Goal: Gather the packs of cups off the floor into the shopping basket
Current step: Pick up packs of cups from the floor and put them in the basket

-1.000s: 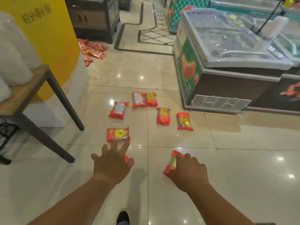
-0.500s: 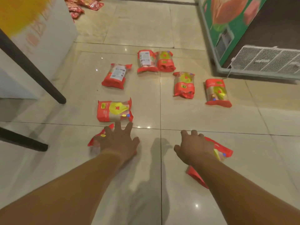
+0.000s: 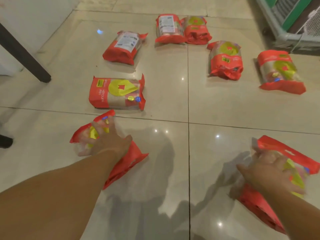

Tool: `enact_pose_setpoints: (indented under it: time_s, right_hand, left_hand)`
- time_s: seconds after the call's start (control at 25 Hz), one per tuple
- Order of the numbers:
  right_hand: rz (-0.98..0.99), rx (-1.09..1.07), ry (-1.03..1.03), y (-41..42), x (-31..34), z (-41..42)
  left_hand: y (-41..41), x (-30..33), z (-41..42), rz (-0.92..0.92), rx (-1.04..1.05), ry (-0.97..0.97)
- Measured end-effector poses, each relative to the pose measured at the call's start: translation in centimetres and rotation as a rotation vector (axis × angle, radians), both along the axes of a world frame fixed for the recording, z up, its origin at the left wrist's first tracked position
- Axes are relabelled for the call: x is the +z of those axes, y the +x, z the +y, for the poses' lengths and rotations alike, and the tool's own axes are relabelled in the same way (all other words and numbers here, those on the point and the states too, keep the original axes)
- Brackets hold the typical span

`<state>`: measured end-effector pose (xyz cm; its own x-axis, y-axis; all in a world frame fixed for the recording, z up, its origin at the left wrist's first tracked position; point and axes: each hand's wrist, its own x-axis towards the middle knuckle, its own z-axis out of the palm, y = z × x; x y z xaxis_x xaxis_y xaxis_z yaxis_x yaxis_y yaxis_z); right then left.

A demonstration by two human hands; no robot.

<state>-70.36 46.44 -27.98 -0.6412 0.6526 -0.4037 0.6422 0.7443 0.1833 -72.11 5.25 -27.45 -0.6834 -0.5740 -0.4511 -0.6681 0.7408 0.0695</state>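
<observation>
We look down on a glossy beige tiled floor (image 3: 164, 94) strewn with eight packs of cups, each a clear film sleeve with crimped red ends, a red band of print and a yellow emblem bearing a small red mark, the stacked cups showing pale through the film. Our left hand (image 3: 109, 142) lies over the near-left pack (image 3: 128, 161), its fingers (image 3: 97, 130) spread and curled round the pack's clear middle; the grip looks closed on it, though motion blur softens the outline. Our right hand (image 3: 266, 168) grasps the near-right pack (image 3: 292, 153) in the same way, fingers wrapped over its upper side, one red end pointing toward us and the other away. Both held packs sit at or just above the floor; we cannot tell whether they touch it. Just beyond the left hand lies a crosswise pack (image 3: 117, 92), front face up, showing gold and blue round stickers. Farther off and to its upper side, a back-up pack (image 3: 125, 46) shows its white printed label. At the far middle, a labelled pack (image 3: 167, 28) and an emblem-up pack (image 3: 196, 30) lie touching side by side. To the right lie a centre-right pack (image 3: 225, 60) and, well apart from it, a far-right pack (image 3: 279, 70), both face up. A dark bench leg (image 3: 22, 54) slants across the left edge, and the green and grey base of a freezer cabinet (image 3: 285, 23) fills the upper right corner.
</observation>
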Motion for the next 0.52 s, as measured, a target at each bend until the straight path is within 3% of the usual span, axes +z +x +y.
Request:
enact_pose_setpoints:
  time_s: [0.24, 0.4, 0.52]
  right_hand:
    - [-0.031, -0.054, -0.021, 1.7, -2.8, 4.8]
    - [0.014, -0.056, -0.173, 1.8, -1.3, 4.3]
    - [0.036, -0.035, -0.174, 2.7, -1.7, 4.6]
  left_hand:
    - [1.1, -5.6, -2.0, 0.025, 0.251, 0.159]
    - [1.0, -4.1, 0.3, 0.0, 0.242, 0.115]
    - [0.6, -3.8, 2.2, 0.02, 0.142, 0.089]
